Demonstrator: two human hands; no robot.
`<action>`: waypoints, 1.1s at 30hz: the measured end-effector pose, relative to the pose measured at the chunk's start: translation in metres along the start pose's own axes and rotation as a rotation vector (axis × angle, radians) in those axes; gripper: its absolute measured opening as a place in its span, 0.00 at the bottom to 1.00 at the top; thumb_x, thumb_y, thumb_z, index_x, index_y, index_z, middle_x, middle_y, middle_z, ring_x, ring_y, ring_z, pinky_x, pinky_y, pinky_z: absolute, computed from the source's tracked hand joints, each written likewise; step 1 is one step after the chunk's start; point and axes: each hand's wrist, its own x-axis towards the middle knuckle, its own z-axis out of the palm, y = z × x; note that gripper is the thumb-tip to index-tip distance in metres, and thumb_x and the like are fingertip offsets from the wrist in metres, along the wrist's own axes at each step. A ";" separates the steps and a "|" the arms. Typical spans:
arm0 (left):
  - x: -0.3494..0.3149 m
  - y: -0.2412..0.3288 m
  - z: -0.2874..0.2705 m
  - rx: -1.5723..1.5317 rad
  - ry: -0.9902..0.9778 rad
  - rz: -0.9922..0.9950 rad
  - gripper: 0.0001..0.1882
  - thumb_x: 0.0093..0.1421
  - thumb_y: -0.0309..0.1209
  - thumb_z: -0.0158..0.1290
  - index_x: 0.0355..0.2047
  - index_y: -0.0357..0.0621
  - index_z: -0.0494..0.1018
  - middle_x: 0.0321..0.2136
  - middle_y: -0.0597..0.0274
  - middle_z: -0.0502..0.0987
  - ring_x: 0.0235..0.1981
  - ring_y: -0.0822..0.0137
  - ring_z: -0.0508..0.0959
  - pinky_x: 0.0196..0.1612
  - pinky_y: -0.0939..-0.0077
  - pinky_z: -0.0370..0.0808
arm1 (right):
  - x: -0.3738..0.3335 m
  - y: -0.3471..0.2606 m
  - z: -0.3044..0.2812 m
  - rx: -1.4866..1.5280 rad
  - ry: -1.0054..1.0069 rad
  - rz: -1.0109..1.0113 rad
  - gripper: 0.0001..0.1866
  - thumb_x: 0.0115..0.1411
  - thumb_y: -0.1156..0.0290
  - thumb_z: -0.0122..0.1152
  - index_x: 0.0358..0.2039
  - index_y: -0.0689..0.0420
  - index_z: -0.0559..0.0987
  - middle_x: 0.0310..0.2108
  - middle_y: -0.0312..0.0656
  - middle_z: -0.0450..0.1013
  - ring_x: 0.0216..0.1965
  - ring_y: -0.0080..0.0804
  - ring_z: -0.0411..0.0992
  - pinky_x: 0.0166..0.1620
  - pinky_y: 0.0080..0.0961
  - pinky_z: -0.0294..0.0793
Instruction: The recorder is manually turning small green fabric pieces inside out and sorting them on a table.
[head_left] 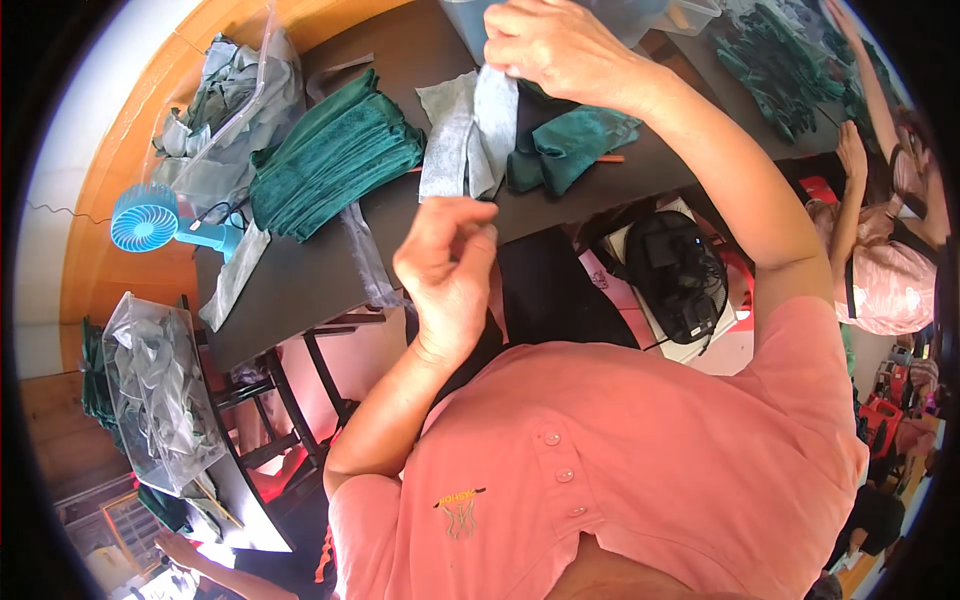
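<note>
A pale grey fabric strip (494,125) runs over the dark table between my two hands. My right hand (545,45), at the far side, pinches its upper end. My left hand (450,265) is nearer to me, its fingers curled closed at the strip's near end. Just left of the strip lies another light grey fabric piece (447,135), partly overlapped by it. Green velvety fabric (575,145) lies folded to the right. To the left, a thick row of stacked green fabric strips (335,155) fans out.
A blue handheld fan (150,218) stands at the table's left edge, near a clear bag of grey fabric (225,120). Below left is a clear bin of grey pieces (165,390). A black backpack (675,270) lies beyond the table's near edge. Another person (885,260) works at right.
</note>
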 end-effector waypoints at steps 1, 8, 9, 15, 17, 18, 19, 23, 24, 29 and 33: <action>0.007 0.002 -0.002 0.054 0.026 0.034 0.12 0.47 0.13 0.54 0.32 0.39 0.76 0.28 0.65 0.74 0.26 0.76 0.72 0.27 0.82 0.67 | 0.006 0.004 -0.003 -0.098 0.181 -0.123 0.03 0.51 0.72 0.58 0.23 0.53 0.73 0.29 0.39 0.66 0.33 0.37 0.68 0.37 0.32 0.62; 0.059 0.022 0.002 0.065 0.132 0.161 0.29 0.44 0.24 0.62 0.49 0.40 0.71 0.42 0.60 0.72 0.45 0.65 0.73 0.46 0.71 0.73 | 0.037 -0.015 -0.063 -0.038 0.212 -0.047 0.03 0.48 0.71 0.59 0.23 0.55 0.74 0.28 0.38 0.66 0.35 0.37 0.68 0.38 0.33 0.65; 0.061 0.027 0.005 0.065 0.135 0.167 0.29 0.44 0.24 0.62 0.49 0.40 0.71 0.42 0.60 0.72 0.45 0.65 0.73 0.46 0.71 0.73 | 0.038 -0.018 -0.070 -0.041 0.216 -0.052 0.03 0.48 0.71 0.59 0.23 0.55 0.74 0.28 0.38 0.66 0.35 0.37 0.68 0.38 0.33 0.65; 0.063 0.061 0.006 -0.389 -0.042 -0.042 0.39 0.42 0.29 0.64 0.57 0.39 0.65 0.50 0.56 0.70 0.47 0.64 0.74 0.51 0.69 0.71 | 0.032 -0.036 -0.101 0.029 0.351 -0.152 0.03 0.50 0.72 0.60 0.24 0.56 0.76 0.28 0.38 0.67 0.35 0.36 0.68 0.38 0.31 0.65; 0.073 0.054 -0.006 -0.492 -0.186 -0.093 0.35 0.43 0.27 0.62 0.55 0.34 0.67 0.45 0.56 0.74 0.44 0.66 0.76 0.48 0.72 0.73 | 0.029 -0.059 -0.120 0.099 0.342 -0.039 0.03 0.51 0.72 0.61 0.26 0.56 0.76 0.29 0.37 0.68 0.35 0.35 0.69 0.37 0.31 0.65; 0.077 0.050 -0.012 -0.523 -0.293 -0.117 0.34 0.44 0.26 0.62 0.54 0.32 0.68 0.43 0.56 0.76 0.43 0.66 0.77 0.47 0.73 0.74 | 0.026 -0.062 -0.122 0.102 0.343 -0.039 0.03 0.51 0.72 0.61 0.26 0.56 0.76 0.29 0.37 0.68 0.35 0.35 0.69 0.37 0.31 0.65; 0.078 0.045 -0.015 -0.669 -0.379 -0.253 0.25 0.46 0.21 0.61 0.47 0.29 0.73 0.37 0.55 0.80 0.38 0.67 0.79 0.43 0.74 0.75 | 0.023 -0.065 -0.123 0.102 0.337 -0.010 0.04 0.51 0.72 0.61 0.27 0.57 0.77 0.29 0.36 0.68 0.34 0.35 0.69 0.37 0.31 0.65; 0.065 0.039 -0.010 -0.616 -0.138 -0.277 0.11 0.46 0.18 0.59 0.33 0.31 0.78 0.29 0.58 0.81 0.29 0.67 0.78 0.37 0.76 0.75 | -0.003 -0.062 -0.090 -0.059 0.329 0.167 0.03 0.52 0.73 0.60 0.29 0.54 0.77 0.29 0.36 0.69 0.34 0.37 0.71 0.37 0.33 0.68; 0.063 0.039 -0.009 -0.613 -0.145 -0.283 0.11 0.46 0.18 0.59 0.33 0.31 0.78 0.29 0.58 0.81 0.29 0.67 0.78 0.37 0.76 0.75 | -0.014 -0.064 -0.075 -0.176 0.322 0.300 0.05 0.51 0.72 0.63 0.31 0.53 0.79 0.30 0.34 0.69 0.35 0.34 0.70 0.38 0.31 0.69; 0.050 0.024 -0.010 0.228 0.056 0.156 0.08 0.47 0.18 0.55 0.31 0.33 0.77 0.26 0.62 0.76 0.26 0.69 0.75 0.32 0.79 0.71 | -0.028 -0.133 -0.007 1.115 0.310 0.988 0.07 0.55 0.69 0.63 0.29 0.59 0.79 0.21 0.37 0.73 0.20 0.23 0.71 0.25 0.23 0.68; 0.033 0.011 -0.014 0.483 0.050 0.424 0.11 0.46 0.18 0.54 0.32 0.38 0.77 0.27 0.56 0.72 0.26 0.58 0.75 0.30 0.69 0.72 | -0.019 -0.153 0.006 1.422 0.405 1.186 0.12 0.57 0.67 0.62 0.28 0.64 0.78 0.20 0.37 0.72 0.19 0.20 0.69 0.23 0.18 0.66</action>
